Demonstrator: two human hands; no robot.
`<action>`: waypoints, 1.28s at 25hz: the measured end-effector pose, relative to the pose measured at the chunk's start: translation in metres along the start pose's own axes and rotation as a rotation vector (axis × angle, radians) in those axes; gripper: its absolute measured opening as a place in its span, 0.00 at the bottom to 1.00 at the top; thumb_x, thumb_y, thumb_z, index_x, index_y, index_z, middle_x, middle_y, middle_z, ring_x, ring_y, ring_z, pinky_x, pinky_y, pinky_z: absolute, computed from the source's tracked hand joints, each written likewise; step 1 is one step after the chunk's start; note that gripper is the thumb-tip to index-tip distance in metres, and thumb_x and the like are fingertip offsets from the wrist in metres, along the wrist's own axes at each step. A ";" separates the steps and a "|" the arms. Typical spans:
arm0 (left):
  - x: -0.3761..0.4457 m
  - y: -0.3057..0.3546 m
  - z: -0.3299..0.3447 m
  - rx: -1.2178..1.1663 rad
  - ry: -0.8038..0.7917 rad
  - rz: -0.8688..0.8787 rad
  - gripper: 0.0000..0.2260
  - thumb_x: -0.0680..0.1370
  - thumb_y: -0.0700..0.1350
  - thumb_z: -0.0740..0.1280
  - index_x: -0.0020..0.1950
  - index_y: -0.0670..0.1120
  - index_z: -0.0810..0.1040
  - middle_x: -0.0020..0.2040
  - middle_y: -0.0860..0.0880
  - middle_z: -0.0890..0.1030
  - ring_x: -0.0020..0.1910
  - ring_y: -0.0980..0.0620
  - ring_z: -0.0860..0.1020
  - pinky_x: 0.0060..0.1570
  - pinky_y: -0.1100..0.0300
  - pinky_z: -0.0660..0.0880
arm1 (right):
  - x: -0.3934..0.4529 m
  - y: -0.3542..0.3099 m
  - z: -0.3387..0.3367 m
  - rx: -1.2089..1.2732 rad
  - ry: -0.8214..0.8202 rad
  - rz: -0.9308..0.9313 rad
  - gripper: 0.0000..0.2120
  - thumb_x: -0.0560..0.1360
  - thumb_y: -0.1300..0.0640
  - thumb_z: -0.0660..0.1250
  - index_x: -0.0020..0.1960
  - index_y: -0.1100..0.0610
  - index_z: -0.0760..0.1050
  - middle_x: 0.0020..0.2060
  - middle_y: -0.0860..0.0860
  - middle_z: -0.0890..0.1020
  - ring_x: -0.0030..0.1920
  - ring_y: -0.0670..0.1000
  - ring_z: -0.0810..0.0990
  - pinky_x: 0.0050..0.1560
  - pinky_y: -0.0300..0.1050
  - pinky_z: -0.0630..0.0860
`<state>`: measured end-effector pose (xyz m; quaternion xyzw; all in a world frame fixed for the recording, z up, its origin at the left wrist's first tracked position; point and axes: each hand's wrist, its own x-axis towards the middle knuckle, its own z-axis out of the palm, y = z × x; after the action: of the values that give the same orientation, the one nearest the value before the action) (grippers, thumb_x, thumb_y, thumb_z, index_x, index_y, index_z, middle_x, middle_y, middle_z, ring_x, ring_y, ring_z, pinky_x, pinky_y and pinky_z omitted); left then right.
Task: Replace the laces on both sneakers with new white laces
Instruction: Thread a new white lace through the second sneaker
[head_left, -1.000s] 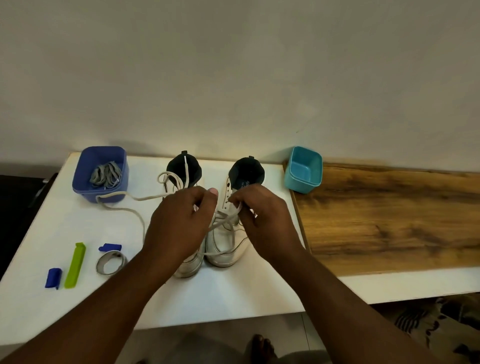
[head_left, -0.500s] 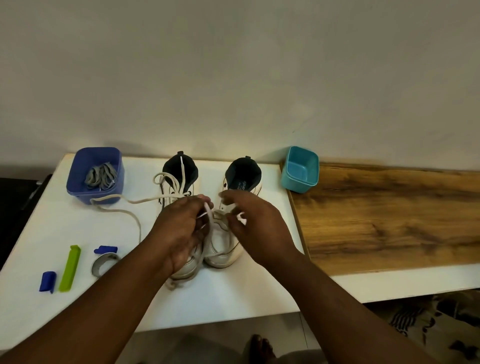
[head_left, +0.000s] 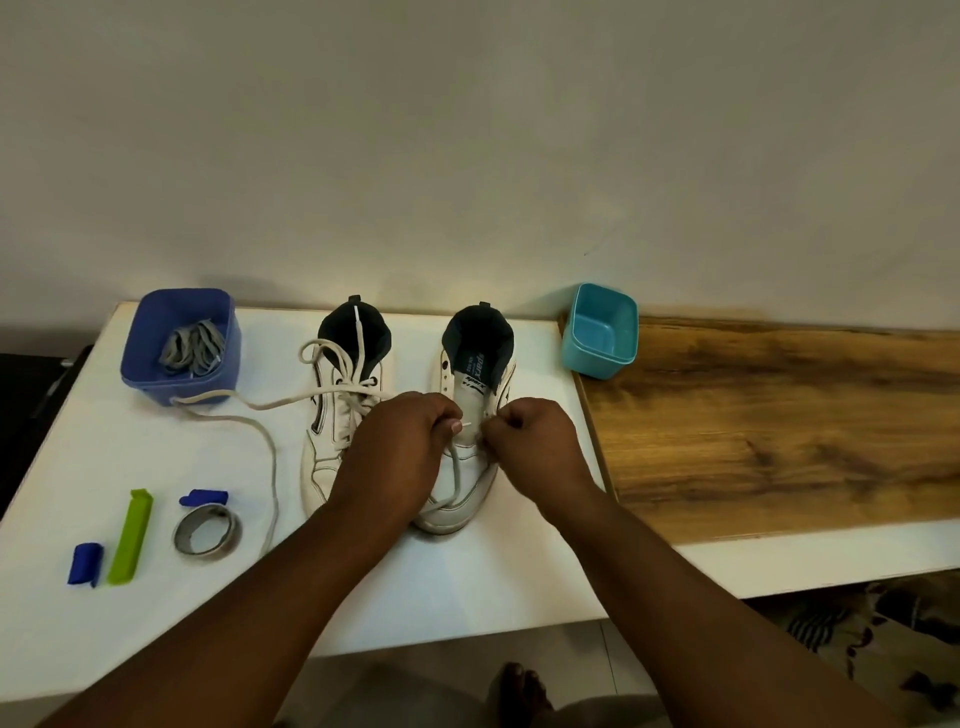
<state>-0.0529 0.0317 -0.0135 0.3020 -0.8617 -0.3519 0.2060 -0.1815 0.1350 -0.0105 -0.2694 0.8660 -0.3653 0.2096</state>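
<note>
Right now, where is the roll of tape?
In the head view, the roll of tape lies on the white table, near its left front, between the green clip and the left sneaker.

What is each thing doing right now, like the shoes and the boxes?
Left sneaker: laced, ends untied.
Right sneaker: partly laced.
White lace: pinched by both hands.
Left hand: pinching the lace tip.
Right hand: gripping the lace.
Blue tub: holds grey laces.
Teal tub: empty.
</note>
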 end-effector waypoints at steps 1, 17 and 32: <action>0.001 -0.001 0.003 0.074 0.000 0.023 0.06 0.81 0.47 0.68 0.52 0.51 0.85 0.45 0.52 0.83 0.46 0.51 0.79 0.48 0.51 0.75 | 0.001 0.002 -0.004 0.082 -0.036 0.038 0.12 0.77 0.57 0.70 0.36 0.57 0.82 0.32 0.53 0.83 0.34 0.50 0.82 0.39 0.49 0.80; -0.004 0.027 0.012 0.811 -0.014 0.074 0.17 0.72 0.42 0.58 0.50 0.56 0.82 0.52 0.56 0.81 0.70 0.45 0.67 0.63 0.43 0.58 | 0.002 0.006 -0.012 0.314 -0.176 0.146 0.09 0.81 0.59 0.70 0.46 0.64 0.84 0.38 0.60 0.85 0.34 0.47 0.81 0.38 0.38 0.80; 0.006 0.020 0.012 0.832 -0.101 0.044 0.13 0.64 0.52 0.72 0.48 0.59 0.84 0.57 0.55 0.73 0.66 0.45 0.66 0.61 0.45 0.60 | 0.002 0.006 -0.010 0.217 -0.148 0.060 0.12 0.79 0.58 0.72 0.37 0.56 0.83 0.30 0.52 0.83 0.31 0.46 0.78 0.40 0.47 0.78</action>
<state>-0.0716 0.0447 -0.0062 0.3234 -0.9456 0.0162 0.0311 -0.1904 0.1427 -0.0092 -0.2454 0.8111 -0.4297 0.3118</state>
